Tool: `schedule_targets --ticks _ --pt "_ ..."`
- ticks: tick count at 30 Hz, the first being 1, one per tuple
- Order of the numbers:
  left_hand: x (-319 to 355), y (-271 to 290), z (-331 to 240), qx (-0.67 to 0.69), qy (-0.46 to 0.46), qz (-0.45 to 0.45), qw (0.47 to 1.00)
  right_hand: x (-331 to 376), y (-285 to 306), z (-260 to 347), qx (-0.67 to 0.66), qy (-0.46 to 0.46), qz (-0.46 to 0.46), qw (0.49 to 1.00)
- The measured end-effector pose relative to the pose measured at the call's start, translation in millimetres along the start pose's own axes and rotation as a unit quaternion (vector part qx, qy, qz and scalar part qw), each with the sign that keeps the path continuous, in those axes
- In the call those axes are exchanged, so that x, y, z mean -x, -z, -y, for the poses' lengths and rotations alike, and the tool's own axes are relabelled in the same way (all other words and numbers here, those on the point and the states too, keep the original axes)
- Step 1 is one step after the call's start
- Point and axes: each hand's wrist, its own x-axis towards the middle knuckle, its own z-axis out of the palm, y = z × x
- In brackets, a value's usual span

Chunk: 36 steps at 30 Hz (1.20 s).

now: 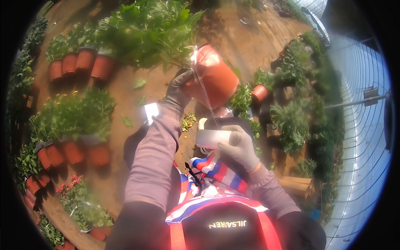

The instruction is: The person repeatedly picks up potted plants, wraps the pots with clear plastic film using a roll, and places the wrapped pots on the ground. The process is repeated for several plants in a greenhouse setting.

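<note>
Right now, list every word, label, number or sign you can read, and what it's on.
Black bib: one line of pale lettering, upside down; not copying it out.
Orange pot, tape roll: no readable text.
White rectangle: washed out, can't tell.
Dark box at right: too small to tell.

I watch through one camera that a person wears on the head. It sits up high and looks down past the person's apron (221,204) to the brown ground (254,37). The left hand (179,88) and right hand (241,151) are near me, around the middle, and the arms (152,166) reach in from the bottom. My left is the person's left too. I see very wide, in a round shape with black edges, and straight lines bend out there. The red pots (85,60) on the left and the bright wall (362,146) on the right look farther off than the hands.
</note>
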Motion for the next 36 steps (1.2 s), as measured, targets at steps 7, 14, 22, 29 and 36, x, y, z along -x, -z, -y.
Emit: schedule_targets --ticks 7,14,22,29,36 --pt "16.2 -11.8 1.5 -0.1 0.019 0.001 0.995 -131.0 70.5 5.5 -0.343 -0.002 -0.002 0.939" --pt "-11.4 -24.0 16.0 -0.437 -0.024 0.042 0.898 -156.7 64.7 35.9 -0.281 0.12 -0.166 0.937" --pt "-3.2 -25.2 51.8 -0.35 -0.113 0.116 0.922 -116.6 45.5 53.6 -0.088 0.197 0.001 0.977" --pt "-18.4 -12.2 84.8 -0.127 -0.055 0.033 0.99 -121.1 -1.7 82.1 0.102 0.253 0.006 0.962" --pt "-33.0 -17.6 47.7 -0.17 -0.081 0.063 0.98 -46.0 -17.9 28.1 0.077 0.116 -0.087 0.987"
